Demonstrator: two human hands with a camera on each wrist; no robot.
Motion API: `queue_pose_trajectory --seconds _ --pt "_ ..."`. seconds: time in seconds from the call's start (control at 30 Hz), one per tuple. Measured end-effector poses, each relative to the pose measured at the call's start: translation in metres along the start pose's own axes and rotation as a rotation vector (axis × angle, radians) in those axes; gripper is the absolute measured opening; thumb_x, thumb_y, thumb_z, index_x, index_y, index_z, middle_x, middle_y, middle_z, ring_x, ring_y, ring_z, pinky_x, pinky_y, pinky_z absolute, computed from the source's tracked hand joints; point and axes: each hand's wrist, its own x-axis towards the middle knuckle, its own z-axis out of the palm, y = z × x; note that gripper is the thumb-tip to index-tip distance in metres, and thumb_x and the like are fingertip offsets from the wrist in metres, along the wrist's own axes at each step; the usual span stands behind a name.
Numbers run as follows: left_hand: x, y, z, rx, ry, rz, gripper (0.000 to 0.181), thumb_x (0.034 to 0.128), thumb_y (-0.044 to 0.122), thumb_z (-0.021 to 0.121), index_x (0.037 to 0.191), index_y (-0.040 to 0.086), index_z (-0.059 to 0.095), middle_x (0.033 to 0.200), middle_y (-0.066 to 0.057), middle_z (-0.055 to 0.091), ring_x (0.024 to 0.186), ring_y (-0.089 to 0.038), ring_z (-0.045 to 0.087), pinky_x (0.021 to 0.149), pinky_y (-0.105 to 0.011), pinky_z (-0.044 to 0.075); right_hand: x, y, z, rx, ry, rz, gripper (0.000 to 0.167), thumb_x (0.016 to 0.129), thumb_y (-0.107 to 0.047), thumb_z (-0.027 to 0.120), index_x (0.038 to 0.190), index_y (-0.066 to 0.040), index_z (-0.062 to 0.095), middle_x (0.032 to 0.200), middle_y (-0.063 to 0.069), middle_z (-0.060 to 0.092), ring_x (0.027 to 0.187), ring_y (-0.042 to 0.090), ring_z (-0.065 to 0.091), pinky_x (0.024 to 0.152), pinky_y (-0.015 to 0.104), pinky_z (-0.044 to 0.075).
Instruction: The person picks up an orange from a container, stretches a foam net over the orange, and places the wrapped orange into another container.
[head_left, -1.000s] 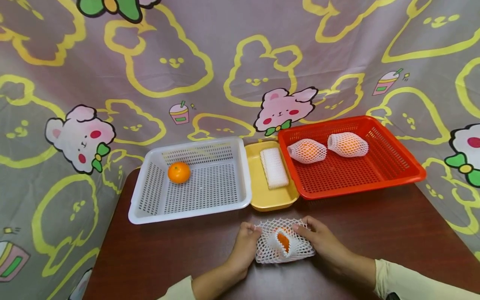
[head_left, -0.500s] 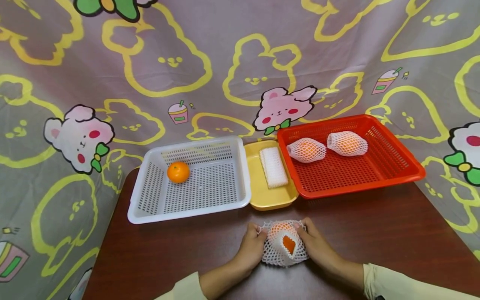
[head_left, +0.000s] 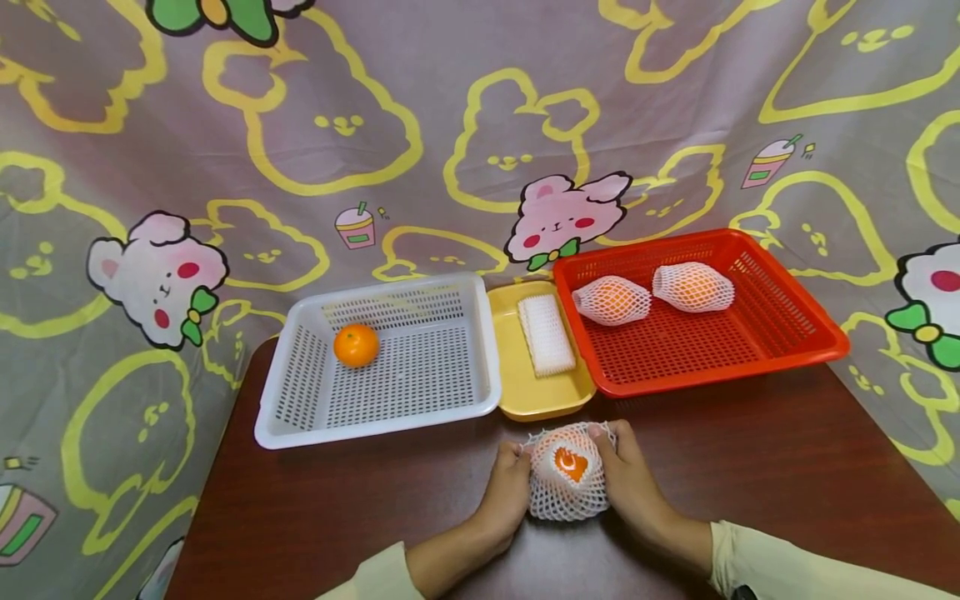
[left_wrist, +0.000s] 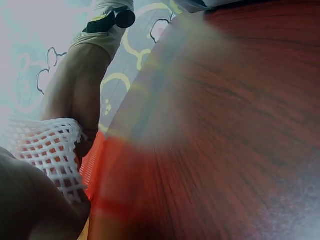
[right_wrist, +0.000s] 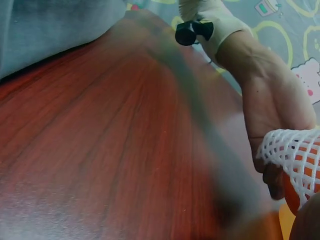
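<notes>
Between both hands, above the near part of the table, is an orange (head_left: pixel 572 463) inside a white foam net sleeve (head_left: pixel 567 502). The net's opening faces up and shows a patch of bare peel. My left hand (head_left: pixel 507 493) pinches the sleeve's left edge, thumb on top. At the opposite edge my right hand (head_left: pixel 634 481) grips the net with thumb and fingers. In the right wrist view, white mesh (right_wrist: pixel 290 150) stretches over the orange, with the left hand behind it. The left wrist view shows mesh (left_wrist: pixel 52 150) between the hands; some fingers are hidden.
Behind the hands stand a white basket (head_left: pixel 375 426) with one bare orange (head_left: pixel 356 345), a yellow tray (head_left: pixel 517 367) with flat foam nets (head_left: pixel 547 335), and a red basket (head_left: pixel 720 371) with two netted oranges (head_left: pixel 613 301). A patterned curtain (head_left: pixel 420 50) surrounds the table.
The hands have come closer together and slightly up. The foam net has gone from spread wide to rounded about the orange, and its opening has turned more upward.
</notes>
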Motion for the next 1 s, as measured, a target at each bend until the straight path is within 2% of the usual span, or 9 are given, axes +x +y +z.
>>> queue_pose_trajectory --seconds 0.13,0.33,0.53,0.7,0.87,0.93,1.0 --pt "-0.002 0.003 -0.002 -0.022 -0.009 0.012 0.013 0.1059 0.013 0.038 0.102 0.004 0.045 0.105 -0.007 0.054 0.104 -0.017 0.048 0.093 -0.032 0.037 0.002 -0.003 0.003 0.025 0.014 -0.011 0.022 0.111 -0.018 0.043 0.115 0.003 0.043 0.111 0.016 0.061 0.088 0.0 0.056 0.082 0.016 0.047" --pt "-0.004 0.007 -0.004 -0.077 -0.009 0.067 0.013 0.1094 0.013 0.033 0.104 0.005 0.043 0.11 -0.01 0.062 0.105 -0.013 0.052 0.095 -0.028 0.04 0.003 -0.013 0.006 0.068 0.023 -0.029 0.019 0.11 -0.016 0.046 0.114 0.003 0.045 0.108 0.014 0.062 0.087 0.0 0.059 0.08 0.017 0.05" --pt "-0.007 0.009 -0.001 -0.204 -0.005 0.093 0.013 0.1107 0.014 0.035 0.107 0.003 0.042 0.101 -0.011 0.066 0.089 -0.011 0.06 0.08 -0.022 0.049 0.003 -0.018 0.008 0.169 0.009 0.0 0.017 0.109 -0.01 0.045 0.116 0.005 0.044 0.1 0.004 0.064 0.082 0.0 0.061 0.075 0.018 0.053" --pt "-0.007 0.011 0.002 -0.285 -0.003 0.103 0.009 0.1084 0.013 0.042 0.107 0.004 0.042 0.1 -0.009 0.067 0.084 -0.011 0.062 0.075 -0.021 0.052 0.006 -0.021 0.007 0.184 -0.007 0.047 0.019 0.109 -0.011 0.044 0.119 0.005 0.043 0.098 0.002 0.064 0.081 0.0 0.061 0.073 0.018 0.053" --pt "-0.006 0.015 0.001 -0.268 0.014 0.122 0.009 0.1043 0.007 0.047 0.11 0.001 0.044 0.116 -0.013 0.065 0.093 -0.012 0.061 0.079 -0.022 0.053 0.003 -0.025 0.002 0.182 -0.038 0.093 0.023 0.106 -0.007 0.044 0.125 0.006 0.04 0.097 0.003 0.062 0.077 0.003 0.058 0.069 0.02 0.051" --pt "-0.007 0.019 -0.002 -0.241 0.016 0.124 0.013 0.1029 0.008 0.05 0.112 0.0 0.047 0.122 -0.013 0.062 0.1 -0.012 0.058 0.084 -0.023 0.051 -0.001 -0.028 -0.001 0.144 -0.056 0.057 0.026 0.103 -0.003 0.045 0.127 0.007 0.041 0.104 0.008 0.062 0.082 0.002 0.057 0.073 0.02 0.05" --pt "-0.007 0.024 -0.005 -0.228 0.013 0.114 0.015 0.1019 0.009 0.052 0.114 0.0 0.049 0.124 -0.015 0.061 0.104 -0.014 0.057 0.087 -0.025 0.05 -0.008 -0.032 -0.006 0.081 -0.081 -0.014 0.028 0.101 0.0 0.049 0.128 0.005 0.045 0.113 0.013 0.063 0.088 -0.001 0.057 0.077 0.018 0.05"
